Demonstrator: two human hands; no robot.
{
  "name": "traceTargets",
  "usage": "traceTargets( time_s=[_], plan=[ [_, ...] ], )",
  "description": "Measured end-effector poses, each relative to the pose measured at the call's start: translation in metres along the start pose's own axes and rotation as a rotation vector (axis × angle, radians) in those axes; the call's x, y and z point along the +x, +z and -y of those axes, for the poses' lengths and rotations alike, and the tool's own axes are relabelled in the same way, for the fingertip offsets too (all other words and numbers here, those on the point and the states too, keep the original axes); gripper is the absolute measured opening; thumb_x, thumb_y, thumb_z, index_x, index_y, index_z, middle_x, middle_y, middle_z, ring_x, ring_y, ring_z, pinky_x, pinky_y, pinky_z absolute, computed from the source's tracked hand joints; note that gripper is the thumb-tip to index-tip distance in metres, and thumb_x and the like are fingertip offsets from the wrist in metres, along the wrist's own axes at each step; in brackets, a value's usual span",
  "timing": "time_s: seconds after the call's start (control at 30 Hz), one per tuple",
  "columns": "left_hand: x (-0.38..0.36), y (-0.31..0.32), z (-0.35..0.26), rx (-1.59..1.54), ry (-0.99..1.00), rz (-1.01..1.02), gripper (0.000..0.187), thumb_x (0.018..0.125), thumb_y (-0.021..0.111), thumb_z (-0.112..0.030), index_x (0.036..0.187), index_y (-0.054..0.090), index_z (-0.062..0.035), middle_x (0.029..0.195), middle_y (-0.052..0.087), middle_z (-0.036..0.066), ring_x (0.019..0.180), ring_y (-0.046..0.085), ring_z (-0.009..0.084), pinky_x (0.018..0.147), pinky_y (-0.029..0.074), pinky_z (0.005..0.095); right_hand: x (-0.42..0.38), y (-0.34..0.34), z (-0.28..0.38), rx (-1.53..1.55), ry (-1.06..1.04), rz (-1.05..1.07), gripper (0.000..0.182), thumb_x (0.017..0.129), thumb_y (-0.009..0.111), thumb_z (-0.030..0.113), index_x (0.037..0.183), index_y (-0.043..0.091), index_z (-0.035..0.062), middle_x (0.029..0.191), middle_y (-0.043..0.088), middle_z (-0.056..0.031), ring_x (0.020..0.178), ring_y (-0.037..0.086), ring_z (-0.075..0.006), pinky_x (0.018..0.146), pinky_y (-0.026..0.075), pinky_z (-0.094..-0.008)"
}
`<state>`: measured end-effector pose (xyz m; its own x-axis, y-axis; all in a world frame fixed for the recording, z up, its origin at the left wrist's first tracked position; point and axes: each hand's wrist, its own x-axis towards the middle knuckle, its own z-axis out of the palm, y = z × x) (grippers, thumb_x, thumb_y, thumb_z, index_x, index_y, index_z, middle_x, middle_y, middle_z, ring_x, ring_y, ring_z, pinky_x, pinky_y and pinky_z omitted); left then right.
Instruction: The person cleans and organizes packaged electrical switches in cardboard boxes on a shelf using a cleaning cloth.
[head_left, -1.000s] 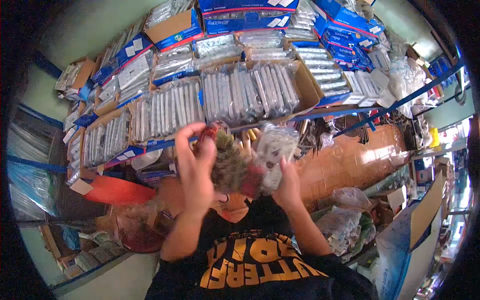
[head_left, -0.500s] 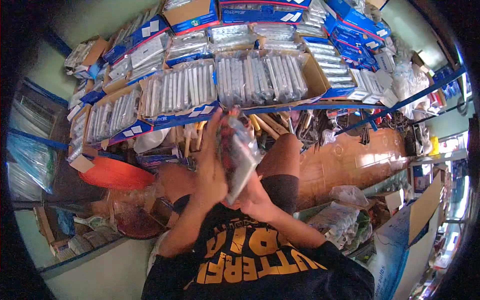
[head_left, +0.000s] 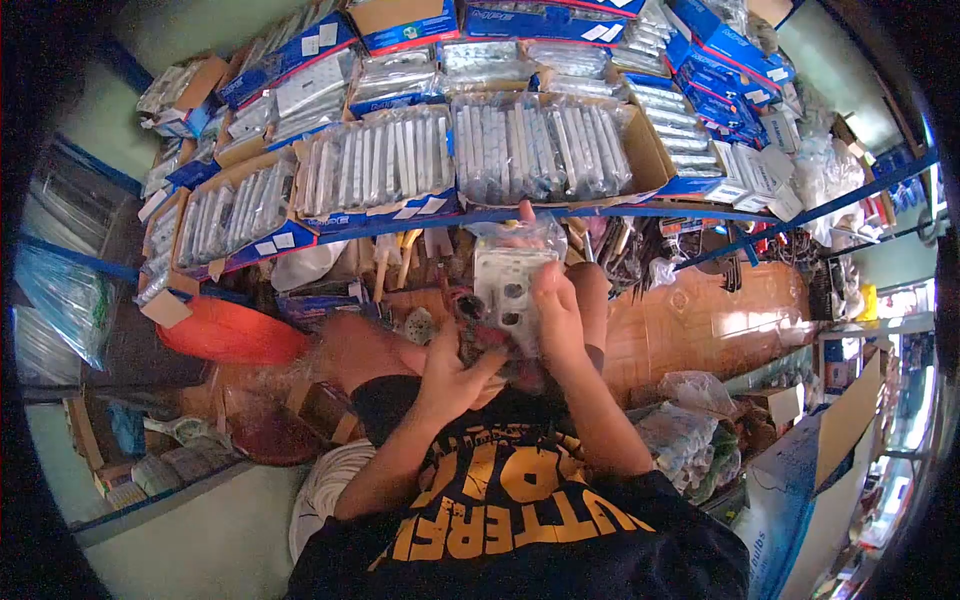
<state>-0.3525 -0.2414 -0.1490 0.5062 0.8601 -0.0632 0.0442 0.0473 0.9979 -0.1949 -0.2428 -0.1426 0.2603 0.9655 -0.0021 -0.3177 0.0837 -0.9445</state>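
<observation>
Above my lap, a flat pale panel with square cut-outs (head_left: pixel 506 275) sits in a clear plastic bag, its face turned up. My right hand (head_left: pixel 558 315) grips the panel's right side, thumb across the front and one fingertip showing past the top. At the panel's lower left, my left hand (head_left: pixel 455 372) is closed on a dark-and-red bundle (head_left: pixel 468 312), which overlaps the panel in this view. Motion blurs that bundle, so I cannot tell its kind. Straight ahead, a carton (head_left: pixel 640 150) holds a row of similar flat bagged pieces.
Blue-framed shelving (head_left: pixel 600 210) crosses in front, loaded with blue cartons (head_left: pixel 380 215) of bagged pieces. Tools with wooden handles (head_left: pixel 408 255) lie beneath it. A red basin (head_left: pixel 230 330) is at left, a white coil (head_left: pixel 325 495) by my side, and an open carton (head_left: pixel 800 480) at right.
The bagged panel has turned from edge-on to face-up and shifted right. My right hand has risen along its right side; my left hand has dropped lower. The view has shifted slightly.
</observation>
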Motion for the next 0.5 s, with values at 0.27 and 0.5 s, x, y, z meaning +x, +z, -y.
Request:
traceTargets(
  time_s=[0.27,0.5],
  plan=[
    [0.020,-0.018,-0.013,0.244,0.047,0.220,0.047,0.076,0.078,-0.022,0.110,0.056,0.0026,0.102,0.064,0.014,0.095,0.061,0.0252,0.085,0.047,0.0383,0.004,-0.005,-0.014,0.014,0.113,-0.055,0.050,0.100,0.042,0.043,0.110,0.060,-0.0021,0.097,0.064,-0.0022,0.084,0.056,-0.0087,0.074,0.046,-0.0252],
    [0.010,-0.006,-0.016,0.570,0.056,-0.013,0.040,0.082,0.070,-0.031,0.096,0.064,0.0059,0.080,0.066,0.020,0.077,0.065,0.0360,0.072,0.050,0.0414,0.005,0.005,0.011,-0.438,-0.075,-0.230,0.042,0.100,0.047,0.034,0.126,0.046,0.0007,0.114,0.056,-0.0079,0.096,0.056,-0.0127,0.084,0.045,-0.0280]
  ],
)
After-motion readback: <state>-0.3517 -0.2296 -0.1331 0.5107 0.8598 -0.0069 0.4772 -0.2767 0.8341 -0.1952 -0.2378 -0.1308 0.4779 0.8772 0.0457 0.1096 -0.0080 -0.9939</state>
